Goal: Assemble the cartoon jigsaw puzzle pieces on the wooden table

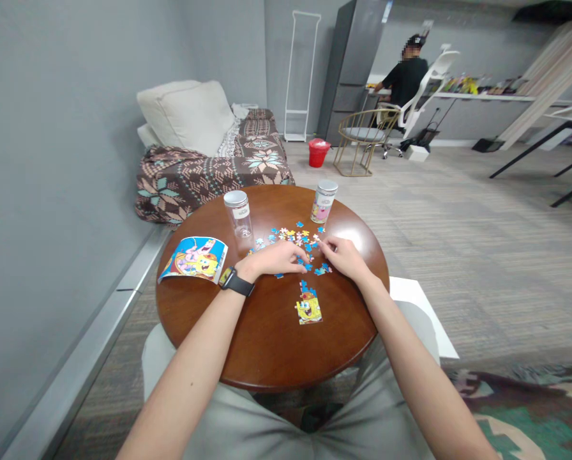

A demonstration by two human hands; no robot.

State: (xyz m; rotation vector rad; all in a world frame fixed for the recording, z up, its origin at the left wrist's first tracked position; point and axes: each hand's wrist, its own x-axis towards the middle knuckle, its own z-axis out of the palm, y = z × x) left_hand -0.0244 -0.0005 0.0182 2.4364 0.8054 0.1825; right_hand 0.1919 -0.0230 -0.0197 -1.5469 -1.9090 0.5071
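Loose jigsaw puzzle pieces [290, 235], mostly blue with some yellow and pink, lie scattered on the round wooden table. My left hand [280, 257], a black watch on its wrist, reaches over them from the left. Its fingers are apart and bent down at the pieces, and it covers some of them. At the right edge of the pile my right hand [343, 257] has its fingers curled together; whatever is between the fingertips is too small to make out. Nearer to me lies a joined puzzle section [309, 308] with a yellow cartoon face and blue pieces on top.
A curved picture sheet [195, 260] stands at the table's left. Behind the pieces are a clear jar [240, 220] and a jar with a picture label [323, 203], both silver-lidded. Beyond are a sofa [214, 169], a red bin [318, 153] and a person [405, 80] at a counter.
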